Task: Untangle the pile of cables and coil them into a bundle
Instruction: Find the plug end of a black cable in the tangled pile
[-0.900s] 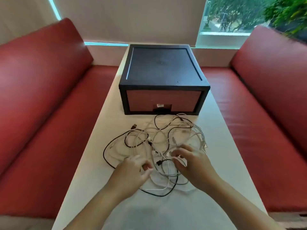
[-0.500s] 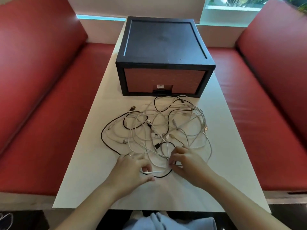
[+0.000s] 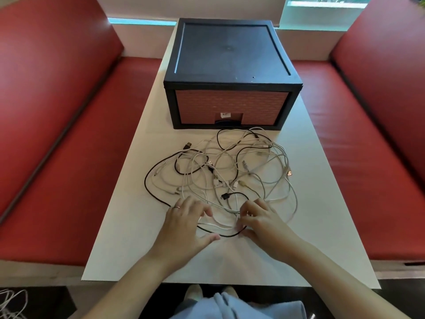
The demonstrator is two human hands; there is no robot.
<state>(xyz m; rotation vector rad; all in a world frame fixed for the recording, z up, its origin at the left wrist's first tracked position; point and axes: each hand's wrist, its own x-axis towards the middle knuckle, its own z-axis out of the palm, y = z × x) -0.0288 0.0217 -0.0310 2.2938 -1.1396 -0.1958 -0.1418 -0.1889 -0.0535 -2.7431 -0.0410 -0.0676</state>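
A tangled pile of white and black cables [image 3: 230, 171] lies spread on the white table [image 3: 322, 226], in front of a black box. My left hand [image 3: 186, 226] rests on the pile's near left edge, fingers spread over the cables, thumb out by a black cable loop [image 3: 220, 234]. My right hand [image 3: 259, 221] sits at the near right edge, its fingers curled onto white and black strands where they cross. Several plug ends show among the loops.
A black drawer box with a red front [image 3: 231, 107] stands at the table's far end, just behind the cables. Red bench seats [image 3: 69, 169] flank the table on both sides. More white cable lies on the floor at lower left [image 3: 11, 302].
The view has tipped down and drawn back. Both hands have slid toward me to the pile's near edge. The cables lie about as before.
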